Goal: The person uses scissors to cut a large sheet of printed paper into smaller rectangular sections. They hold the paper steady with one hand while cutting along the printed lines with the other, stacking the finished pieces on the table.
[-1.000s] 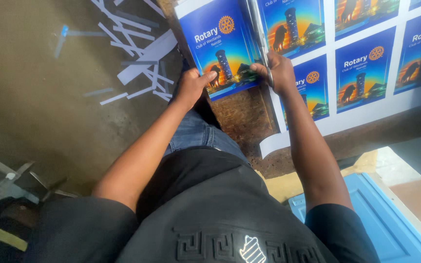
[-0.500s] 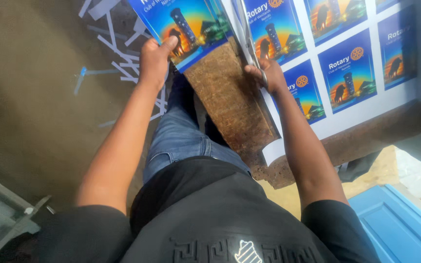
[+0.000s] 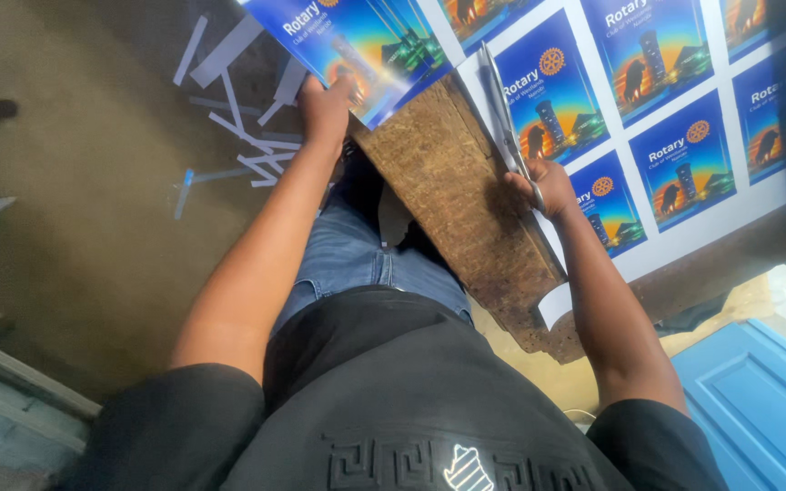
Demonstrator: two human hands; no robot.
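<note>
My left hand [image 3: 325,107] grips the near edge of a stack of cut blue-and-orange printed cards [image 3: 357,41], held over the left end of a brown wooden table [image 3: 466,200]. My right hand [image 3: 548,186] holds a long metal ruler [image 3: 502,109] pressed along the left edge of a large white sheet [image 3: 684,214] printed with rows of the same blue cards. Whether a blade is also in that hand is hidden. The sheet overhangs the table's near edge.
Several white and grey paper strips [image 3: 238,100] litter the concrete floor [image 3: 93,209] at the upper left. A blue panel [image 3: 757,400] lies at the lower right. A metal frame [image 3: 11,377] shows at the lower left.
My left hand has carried the cut stack away from the ruler, up and to the left, baring the brown tabletop. My right hand has stayed on the ruler at the sheet's edge.
</note>
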